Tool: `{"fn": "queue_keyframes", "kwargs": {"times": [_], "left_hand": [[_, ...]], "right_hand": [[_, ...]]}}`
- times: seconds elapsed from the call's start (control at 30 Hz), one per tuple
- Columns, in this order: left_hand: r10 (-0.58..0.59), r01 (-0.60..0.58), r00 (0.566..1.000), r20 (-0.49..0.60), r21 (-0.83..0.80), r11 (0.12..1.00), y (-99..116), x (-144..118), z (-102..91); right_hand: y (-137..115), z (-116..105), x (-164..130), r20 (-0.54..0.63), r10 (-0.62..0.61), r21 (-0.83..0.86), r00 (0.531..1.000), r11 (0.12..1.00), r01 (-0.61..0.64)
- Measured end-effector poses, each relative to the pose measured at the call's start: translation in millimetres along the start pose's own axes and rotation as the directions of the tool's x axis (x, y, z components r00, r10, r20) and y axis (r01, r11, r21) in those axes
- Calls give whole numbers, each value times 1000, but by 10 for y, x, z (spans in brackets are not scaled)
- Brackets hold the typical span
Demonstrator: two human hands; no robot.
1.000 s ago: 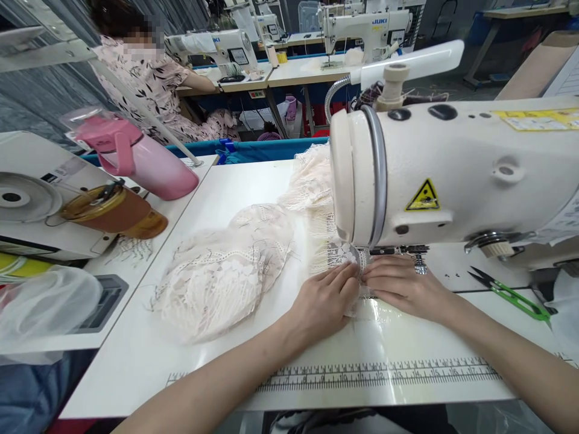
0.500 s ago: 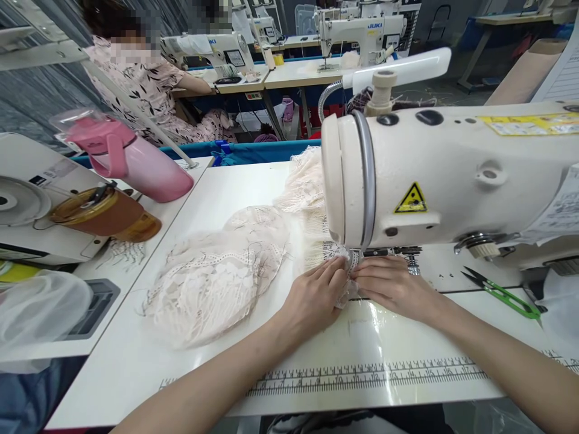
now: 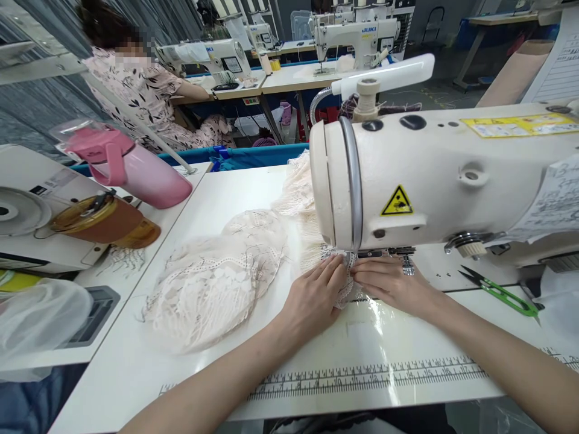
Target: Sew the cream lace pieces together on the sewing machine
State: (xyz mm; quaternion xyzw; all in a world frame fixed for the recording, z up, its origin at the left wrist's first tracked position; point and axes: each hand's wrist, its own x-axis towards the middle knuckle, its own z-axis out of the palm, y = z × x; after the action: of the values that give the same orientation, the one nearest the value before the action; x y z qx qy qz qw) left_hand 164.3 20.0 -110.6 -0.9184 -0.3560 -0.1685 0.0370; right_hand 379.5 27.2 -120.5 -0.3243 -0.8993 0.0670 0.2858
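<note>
The left hand [image 3: 316, 295] lies palm down on the white surface [image 3: 226, 187], its fingertips pressing a small piece of pale cream lace fabric [image 3: 346, 289] flat just in front of the needle area of the cream-white industrial sewing machine [image 3: 443, 175]. The right hand [image 3: 389, 283] rests just beside it, fingers pressed together on the same piece of lace, so the two hands nearly touch at the fingertips beneath the machine head. Whether either grip pinches the lace or only holds it down flat cannot be told.

The lace runs back from under the machine head to a larger loose heap of cream lace [image 3: 217, 277] spread on the surface to the left of the hands. Printed ruler markings [image 3: 375, 374] run along the near edge of the surface. A pair of green-handled thread snips [image 3: 502, 292] lies to the right, well apart from the hands. On the neighbouring surface at left, a pink plastic jug [image 3: 136, 172] and a brown bottle with an amber lid [image 3: 104, 217] appear tipped toward the right. Farther back, another person in a patterned top [image 3: 149, 96] sits at a machine.
</note>
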Motion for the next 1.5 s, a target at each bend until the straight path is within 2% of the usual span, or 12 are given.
{"fn": "queue_keyframes", "kwargs": {"times": [0.17, 0.37, 0.53, 0.77, 1.0, 1.2, 1.33, 1.5], "left_hand": [[63, -64, 998, 15, 59, 996, -7, -4, 4], [70, -71, 997, 26, 52, 996, -12, -1, 24], [70, -71, 997, 37, 19, 997, -11, 5, 20], [52, -51, 997, 51, -21, 998, -22, 18, 27], [20, -19, 997, 70, -4, 1000, -37, 31, 53], [190, -189, 981, -27, 22, 982, -38, 13, 62], [179, -179, 982, -62, 4, 984, -48, 19, 48], [142, -145, 989, -49, -55, 988, -91, 24, 23]], "right_hand": [[13, -13, -23, -44, 16, -47, 999, 999, -18], [4, -56, -61, -74, 56, -176, 996, 982, -68], [4, -119, -64, -90, 36, -163, 995, 985, -50], [-20, -148, -2, -130, 70, -117, 989, 989, -85], [-62, -178, 25, -97, 102, -155, 990, 981, -116], [-17, -78, -36, -95, 44, -245, 995, 967, -66], [-13, 5, -47, -22, 32, -282, 999, 959, -37], [-155, -14, 52, 33, -2, -308, 999, 951, 12]]}}
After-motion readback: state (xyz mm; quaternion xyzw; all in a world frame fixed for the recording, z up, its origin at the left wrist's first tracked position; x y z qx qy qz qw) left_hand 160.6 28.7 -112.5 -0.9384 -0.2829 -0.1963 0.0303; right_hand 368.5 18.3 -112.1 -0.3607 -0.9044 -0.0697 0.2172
